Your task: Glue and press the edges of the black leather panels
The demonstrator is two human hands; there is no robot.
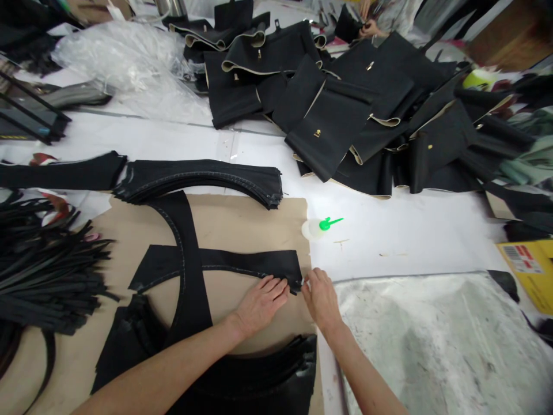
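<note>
Bright, even light; stretched, blurred corners.

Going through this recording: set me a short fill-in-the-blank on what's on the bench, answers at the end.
The left hand and the right hand are both near the ____ end of the black strip.
The plastic bottle beside the brown paper has a ____ nozzle.
The yellow carton at the far right carries a ____ label.

Missing words: right; green; barcode.
</note>
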